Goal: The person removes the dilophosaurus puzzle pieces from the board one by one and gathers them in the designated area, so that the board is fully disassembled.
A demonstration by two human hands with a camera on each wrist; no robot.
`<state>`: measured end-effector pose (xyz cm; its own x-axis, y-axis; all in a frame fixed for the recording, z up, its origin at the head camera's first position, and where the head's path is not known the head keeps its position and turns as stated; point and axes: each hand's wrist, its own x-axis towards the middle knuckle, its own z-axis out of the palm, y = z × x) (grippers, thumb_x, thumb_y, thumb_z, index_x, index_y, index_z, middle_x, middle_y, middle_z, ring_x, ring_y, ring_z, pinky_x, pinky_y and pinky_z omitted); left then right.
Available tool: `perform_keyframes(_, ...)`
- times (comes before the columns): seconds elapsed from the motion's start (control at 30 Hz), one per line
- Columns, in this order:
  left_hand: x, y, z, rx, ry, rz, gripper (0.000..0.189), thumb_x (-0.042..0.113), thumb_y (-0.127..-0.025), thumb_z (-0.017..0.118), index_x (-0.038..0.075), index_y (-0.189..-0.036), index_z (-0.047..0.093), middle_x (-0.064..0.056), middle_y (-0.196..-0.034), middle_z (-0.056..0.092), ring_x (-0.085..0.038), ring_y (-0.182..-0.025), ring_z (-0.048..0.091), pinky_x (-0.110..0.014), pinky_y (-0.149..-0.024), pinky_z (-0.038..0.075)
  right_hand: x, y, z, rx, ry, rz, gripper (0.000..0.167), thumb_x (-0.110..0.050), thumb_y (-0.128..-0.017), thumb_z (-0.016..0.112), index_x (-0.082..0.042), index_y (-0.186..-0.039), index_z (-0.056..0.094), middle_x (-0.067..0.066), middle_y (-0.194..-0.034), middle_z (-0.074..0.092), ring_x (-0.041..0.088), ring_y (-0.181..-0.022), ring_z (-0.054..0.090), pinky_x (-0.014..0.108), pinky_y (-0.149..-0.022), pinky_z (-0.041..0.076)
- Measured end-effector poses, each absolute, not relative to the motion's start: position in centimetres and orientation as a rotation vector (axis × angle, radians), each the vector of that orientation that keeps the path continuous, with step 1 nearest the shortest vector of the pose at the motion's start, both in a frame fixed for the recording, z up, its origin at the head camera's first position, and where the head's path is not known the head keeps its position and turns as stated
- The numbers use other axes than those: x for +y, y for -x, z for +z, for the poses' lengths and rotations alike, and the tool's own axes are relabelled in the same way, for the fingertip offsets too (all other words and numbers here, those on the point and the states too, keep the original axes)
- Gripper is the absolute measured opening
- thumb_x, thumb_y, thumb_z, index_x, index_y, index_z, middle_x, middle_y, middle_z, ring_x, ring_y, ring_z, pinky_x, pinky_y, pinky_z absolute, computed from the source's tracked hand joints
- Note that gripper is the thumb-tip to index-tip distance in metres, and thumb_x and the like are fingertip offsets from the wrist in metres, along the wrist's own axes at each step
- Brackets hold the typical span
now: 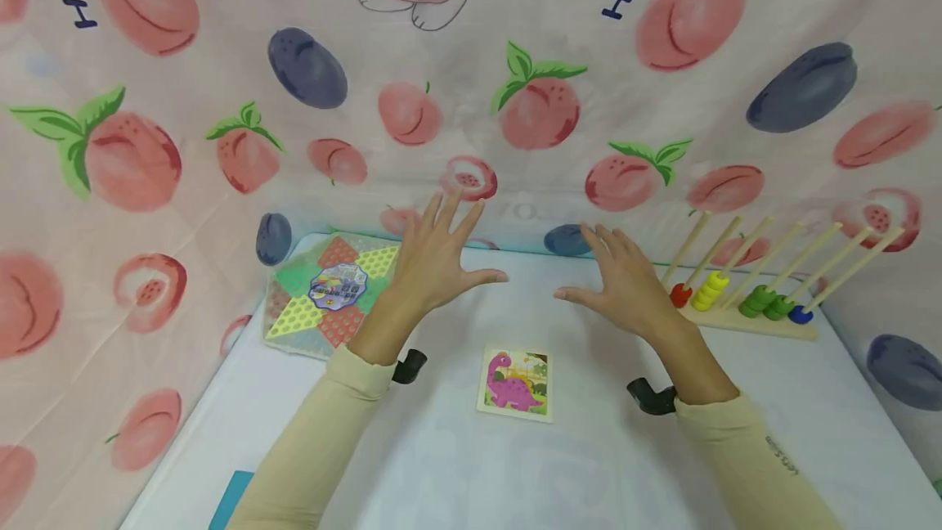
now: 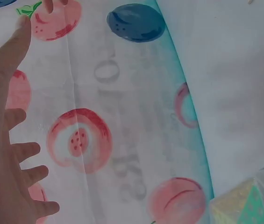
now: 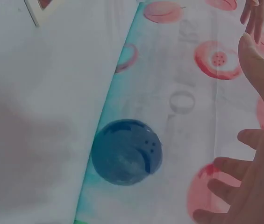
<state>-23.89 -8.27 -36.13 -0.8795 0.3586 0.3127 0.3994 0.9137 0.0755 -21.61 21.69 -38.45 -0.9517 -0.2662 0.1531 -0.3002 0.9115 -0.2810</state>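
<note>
My left hand [image 1: 436, 260] is raised above the table with its fingers spread, close to the Chinese checkers board [image 1: 302, 313] at the left; it holds nothing. Opposite it, my right hand [image 1: 620, 285] hovers with the thumb apart from the fingers, also holding nothing, left of the wooden bead counter [image 1: 758, 321]. Between the two forearms a small square dinosaur picture puzzle [image 1: 515, 384] lies flat on the white table. In the left wrist view the left hand [image 2: 3, 135] shows along the left edge; in the right wrist view the right hand [image 3: 258, 163] shows at the right.
Behind the white table [image 1: 471, 473] hangs a curtain [image 1: 456, 47] printed with fruit. The counter's upright pegs carry red, yellow, green and blue beads. Part of a teal object [image 1: 231, 497] shows at the lower left, next to the left sleeve. Each wrist wears a black camera mount [image 1: 652, 397].
</note>
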Motion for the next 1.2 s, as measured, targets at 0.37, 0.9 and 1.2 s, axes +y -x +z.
perform_keyframes(0.37,-9.4,20.9,-38.8,-2.825,0.506,-0.297,0.11,0.082,-0.077,0.064,0.03,-0.164,0.021,-0.011,-0.169,0.029,-0.038,-0.153,0.033,-0.065,-0.124,0.027,19.2,20.4,-42.2,-2.96,-0.607,0.76,0.097,-0.05,-0.085,0.079,-0.021,-0.162,0.028,0.015,-0.164,0.038,0.041,-0.152,0.033,0.068,-0.118,0.035)
perform_keyframes(0.9,-9.4,16.5,-43.6,-2.904,0.516,-0.461,0.092,0.065,-0.084,0.072,0.03,-0.16,0.034,-0.01,-0.167,0.035,-0.039,-0.153,0.036,-0.07,-0.119,0.032,15.8,20.2,-45.3,-3.011,-0.798,0.921,0.073,-0.033,-0.089,0.08,-0.02,-0.153,0.047,0.008,-0.153,0.054,0.033,-0.144,0.048,0.058,-0.116,0.043)
perform_keyframes(1.2,-9.6,14.4,-45.3,-2.983,0.546,-0.524,0.086,0.058,-0.086,0.074,0.028,-0.158,0.037,-0.012,-0.166,0.036,-0.04,-0.151,0.037,-0.072,-0.117,0.033,15.0,20.4,-46.0,-3.06,-0.853,0.968,0.065,-0.027,-0.09,0.078,-0.018,-0.15,0.052,0.007,-0.151,0.056,0.031,-0.143,0.05,0.056,-0.118,0.043)
